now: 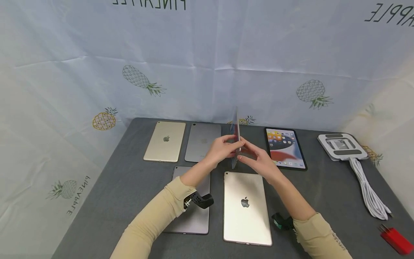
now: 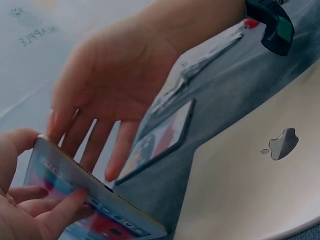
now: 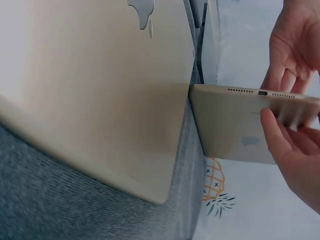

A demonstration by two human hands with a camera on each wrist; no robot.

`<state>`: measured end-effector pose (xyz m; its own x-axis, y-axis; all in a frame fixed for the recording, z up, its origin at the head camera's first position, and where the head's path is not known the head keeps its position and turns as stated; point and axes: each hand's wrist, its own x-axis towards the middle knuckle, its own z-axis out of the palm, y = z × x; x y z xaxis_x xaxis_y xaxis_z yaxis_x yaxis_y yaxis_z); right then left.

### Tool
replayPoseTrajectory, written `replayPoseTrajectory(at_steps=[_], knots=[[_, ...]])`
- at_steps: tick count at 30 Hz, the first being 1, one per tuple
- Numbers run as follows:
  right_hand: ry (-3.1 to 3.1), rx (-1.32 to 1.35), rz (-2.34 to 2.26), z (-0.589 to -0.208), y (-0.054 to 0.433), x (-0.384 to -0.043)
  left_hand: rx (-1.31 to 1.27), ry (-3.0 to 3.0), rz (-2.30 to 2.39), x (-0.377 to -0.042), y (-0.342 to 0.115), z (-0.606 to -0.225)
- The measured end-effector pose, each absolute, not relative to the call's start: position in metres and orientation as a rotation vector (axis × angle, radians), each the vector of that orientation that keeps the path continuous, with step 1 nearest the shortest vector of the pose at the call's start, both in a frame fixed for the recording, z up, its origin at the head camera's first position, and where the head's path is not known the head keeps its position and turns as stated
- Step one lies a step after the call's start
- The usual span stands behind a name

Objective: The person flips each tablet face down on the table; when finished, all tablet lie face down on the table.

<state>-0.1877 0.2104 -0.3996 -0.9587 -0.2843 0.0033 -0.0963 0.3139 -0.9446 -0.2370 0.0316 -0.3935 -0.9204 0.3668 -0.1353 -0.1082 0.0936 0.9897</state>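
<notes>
Near the back middle of the table, a gold-backed tablet (image 1: 236,138) stands upright on its long edge, its lit screen facing left. My left hand (image 1: 224,148) grips it at the upper edge, fingers against the screen (image 2: 75,215) and thumb at the corner. My right hand (image 1: 257,160) is on the back side; its extended fingers (image 2: 95,145) lie along the tablet's edge, and one fingertip meets the back (image 3: 230,127). Just in front lies a larger gold tablet (image 1: 247,219), back up. A grey tablet (image 1: 200,219) lies partly hidden below my left forearm.
At the back left lie a gold tablet (image 1: 165,142) and a grey one (image 1: 198,140), both face down. Right of my hands, a black-framed tablet (image 1: 286,149) shows its lit screen. Farther right are a white folded stand-like device (image 1: 343,145), a bundled white cable (image 1: 368,190) and a red plug (image 1: 396,240).
</notes>
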Motion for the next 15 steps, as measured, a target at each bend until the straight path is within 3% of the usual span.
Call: replayPoseTrajectory(at_steps=[9,15], knots=[[2.261,-0.294,-1.765,-0.416,0.216,-0.194,0.189,1.966,2.065,-0.238,0.019,-0.397],[2.228,-0.029,-1.775,-0.431,0.227,-0.200,0.131,1.848,2.272,-0.241,0.014,-0.407]])
